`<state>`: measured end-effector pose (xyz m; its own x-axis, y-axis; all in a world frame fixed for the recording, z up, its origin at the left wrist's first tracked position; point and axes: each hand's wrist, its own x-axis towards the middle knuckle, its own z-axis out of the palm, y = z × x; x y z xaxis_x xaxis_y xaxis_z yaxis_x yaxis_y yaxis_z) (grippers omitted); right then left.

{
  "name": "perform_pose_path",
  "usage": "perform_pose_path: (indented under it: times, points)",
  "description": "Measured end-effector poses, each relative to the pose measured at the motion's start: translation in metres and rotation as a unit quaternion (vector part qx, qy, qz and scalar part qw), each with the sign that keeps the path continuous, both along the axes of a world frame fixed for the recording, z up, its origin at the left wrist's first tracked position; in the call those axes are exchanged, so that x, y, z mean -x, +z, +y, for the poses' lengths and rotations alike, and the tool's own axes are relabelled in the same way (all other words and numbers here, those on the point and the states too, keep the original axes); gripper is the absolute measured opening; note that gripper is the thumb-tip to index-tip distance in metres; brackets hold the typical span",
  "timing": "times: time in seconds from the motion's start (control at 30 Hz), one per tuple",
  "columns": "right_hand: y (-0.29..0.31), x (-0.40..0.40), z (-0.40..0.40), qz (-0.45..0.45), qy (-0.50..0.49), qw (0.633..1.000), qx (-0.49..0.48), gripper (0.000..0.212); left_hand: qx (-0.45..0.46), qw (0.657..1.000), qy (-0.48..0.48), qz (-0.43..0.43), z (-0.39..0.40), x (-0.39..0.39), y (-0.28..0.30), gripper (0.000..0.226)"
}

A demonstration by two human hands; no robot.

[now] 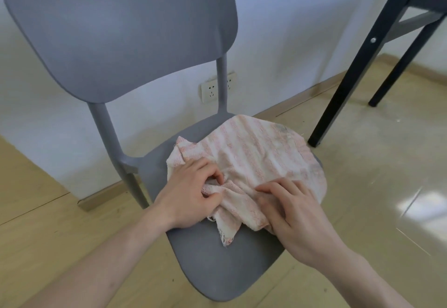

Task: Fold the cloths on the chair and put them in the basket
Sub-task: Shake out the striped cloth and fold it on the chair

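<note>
A pink-and-white striped cloth (256, 153) lies spread and rumpled on the seat of a grey plastic chair (212, 266). Its near edge is bunched up, with a frayed corner hanging toward me. My left hand (191, 196) pinches the bunched near-left part of the cloth between thumb and curled fingers. My right hand (290, 213) grips the near-right bunched edge, fingers curled over the fabric. No basket is in view.
The chair's tall grey backrest (116, 29) rises right behind the seat, in front of a white wall with a socket (210, 91). A black table leg (358, 70) stands to the right on the pale wooden floor (377, 182).
</note>
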<state>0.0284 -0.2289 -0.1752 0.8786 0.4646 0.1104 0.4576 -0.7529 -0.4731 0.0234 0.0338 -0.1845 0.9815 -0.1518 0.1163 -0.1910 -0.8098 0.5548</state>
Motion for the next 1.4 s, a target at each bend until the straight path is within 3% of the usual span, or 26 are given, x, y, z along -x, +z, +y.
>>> perform_pose_path:
  times: [0.2, 0.3, 0.47, 0.63, 0.77, 0.87, 0.97, 1.07, 1.13, 1.23, 1.33, 1.4]
  points:
    - [0.021, 0.027, 0.004, 0.047, 0.029, 0.996, 0.074, 0.065, 0.041, 0.999, -0.002, 0.020, 0.006, 0.004, 0.001, 0.027]
    - [0.014, 0.034, 0.001, 0.044, 0.014, 0.996, 0.071, 0.044, 0.049, 0.998, 0.022, 0.016, 0.005, 0.012, 0.005, 0.023]
    - [0.028, 0.051, -0.001, 0.058, -0.108, 0.992, -0.043, 0.026, -0.012, 0.999, 0.035, 0.007, -0.006, 0.049, 0.020, 0.015]
    - [0.088, 0.069, -0.005, 0.024, -0.166, 0.974, -0.151, 0.026, -0.032, 0.999, 0.035, -0.008, -0.019, 0.085, 0.055, 0.022]
    - [0.145, 0.073, -0.005, 0.002, -0.178, 0.970, -0.166, 0.018, -0.001, 0.997, 0.039, -0.066, -0.041, 0.107, 0.099, 0.023]
    - [0.185, 0.079, -0.005, -0.017, -0.183, 0.964, -0.191, 0.018, 0.001, 0.995, -0.015, -0.104, -0.059, 0.125, 0.127, 0.025]
    - [0.215, 0.085, -0.007, -0.005, -0.200, 0.952, -0.230, 0.025, -0.035, 0.991, -0.069, -0.112, -0.078, 0.142, 0.145, 0.046]
    - [0.231, 0.092, -0.010, 0.015, -0.228, 0.935, -0.272, 0.026, -0.027, 0.993, -0.013, -0.111, -0.087, 0.138, 0.147, 0.064]
    - [0.234, 0.098, -0.015, 0.037, -0.236, 0.924, -0.298, 0.027, -0.001, 0.993, 0.032, -0.118, -0.089, 0.130, 0.146, 0.051]
    - [0.236, 0.108, -0.029, 0.060, -0.232, 0.923, -0.301, 0.028, 0.048, 0.984, 0.062, -0.159, -0.089, 0.123, 0.156, 0.006]
    - [0.235, 0.113, -0.051, 0.054, -0.259, 0.921, -0.286, 0.028, 0.180, 0.969, 0.067, -0.154, -0.083, 0.120, 0.183, 0.013]
    - [0.232, 0.115, -0.067, 0.049, -0.276, 0.925, -0.258, 0.027, 0.210, 0.960, 0.065, -0.172, -0.078, 0.115, 0.208, 0.010]
